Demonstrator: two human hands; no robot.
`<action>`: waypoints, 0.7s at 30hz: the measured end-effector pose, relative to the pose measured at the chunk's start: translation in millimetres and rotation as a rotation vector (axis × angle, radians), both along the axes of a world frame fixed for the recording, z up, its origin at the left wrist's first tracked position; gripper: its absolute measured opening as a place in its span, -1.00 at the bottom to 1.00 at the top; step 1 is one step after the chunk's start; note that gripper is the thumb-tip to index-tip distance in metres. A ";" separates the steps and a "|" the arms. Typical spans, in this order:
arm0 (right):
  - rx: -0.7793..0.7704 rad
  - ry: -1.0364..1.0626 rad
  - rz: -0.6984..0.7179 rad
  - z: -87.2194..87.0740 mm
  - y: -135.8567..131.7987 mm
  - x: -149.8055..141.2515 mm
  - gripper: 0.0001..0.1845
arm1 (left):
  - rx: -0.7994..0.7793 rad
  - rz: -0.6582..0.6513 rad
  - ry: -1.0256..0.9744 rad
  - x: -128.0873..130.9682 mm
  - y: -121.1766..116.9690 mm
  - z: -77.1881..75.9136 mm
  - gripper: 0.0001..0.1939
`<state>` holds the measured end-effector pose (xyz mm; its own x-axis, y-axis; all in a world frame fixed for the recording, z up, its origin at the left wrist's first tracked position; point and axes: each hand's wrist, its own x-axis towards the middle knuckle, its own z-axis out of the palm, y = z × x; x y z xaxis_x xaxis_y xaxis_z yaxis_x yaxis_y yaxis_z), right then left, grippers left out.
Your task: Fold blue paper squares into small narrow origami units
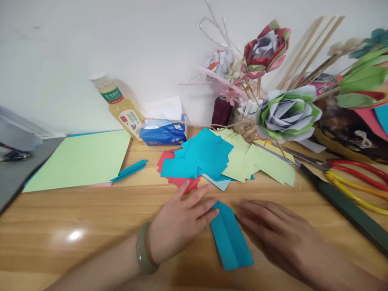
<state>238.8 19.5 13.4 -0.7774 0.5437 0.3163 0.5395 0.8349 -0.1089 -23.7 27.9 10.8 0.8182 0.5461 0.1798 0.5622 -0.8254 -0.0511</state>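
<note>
A blue strip of paper (pixel 230 238) lies on the table in front of me, with a lengthwise crease and its upper right corner angled. My left hand (pixel 182 220) is at its upper left edge, fingers spread, two fingertips touching the paper. It wears a ring and a pale green bangle (pixel 142 248). My right hand (pixel 273 230) rests along the strip's right side with fingers stretched out; its thumb is hidden. Beyond the hands are overlapping blue paper pieces (pixel 206 151), red paper pieces (pixel 165 159) and light green paper pieces (pixel 239 161).
A narrow folded blue paper (pixel 129 170) lies by green sheets (pixel 81 159) at left. Behind stand a drink bottle (pixel 121 107), a tissue pack (pixel 165 131) and paper flowers (pixel 287 113). Red-handled scissors (pixel 357 165), yellow-handled scissors (pixel 348 192) and a dark-handled tool (pixel 348 206) lie right.
</note>
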 end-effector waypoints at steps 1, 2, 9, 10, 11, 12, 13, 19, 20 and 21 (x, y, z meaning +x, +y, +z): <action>-0.039 0.018 -0.012 0.8 -4.0 0.9 -0.64 | -0.019 -0.009 -0.009 -0.6 1.4 0.9 -0.71; -0.084 0.035 -0.017 2.0 -7.5 0.9 -0.65 | -0.040 -0.020 -0.018 -1.4 2.8 2.2 -0.70; 0.017 0.163 0.113 7.8 -14.3 -20.5 -0.69 | -0.080 -0.049 -0.064 -3.5 6.6 9.8 -0.65; 0.048 0.161 0.120 6.2 -13.6 -24.6 -0.67 | -0.058 -0.043 -0.084 -3.4 5.5 9.6 -0.65; 0.068 0.148 0.107 4.1 -12.7 -28.6 -0.66 | -0.030 -0.034 -0.123 -3.3 4.0 9.2 -0.65; 0.083 0.134 0.079 1.7 -11.8 -32.5 -0.67 | -0.006 -0.024 -0.176 -3.2 2.3 8.6 -0.67; 0.085 0.111 0.037 -0.9 -10.8 -36.2 -0.70 | 0.011 -0.020 -0.235 -3.2 0.4 8.1 -0.68; 0.015 0.140 -0.076 -8.9 -2.2 -49.5 -0.84 | 0.071 -0.001 -0.276 -1.2 -8.4 3.8 -0.72; -0.003 0.155 -0.068 -8.6 -1.1 -50.1 -0.84 | 0.081 0.022 -0.264 -0.7 -10.0 2.6 -0.72; -0.027 0.168 -0.061 -8.0 -0.2 -50.5 -0.84 | 0.088 0.038 -0.255 -0.2 -11.9 1.4 -0.72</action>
<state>188.4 19.2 5.4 -0.6803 0.5982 0.4235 0.5616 0.7967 -0.2234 -24.0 16.1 12.2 0.7194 0.5489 0.4256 0.5968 -0.8020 0.0257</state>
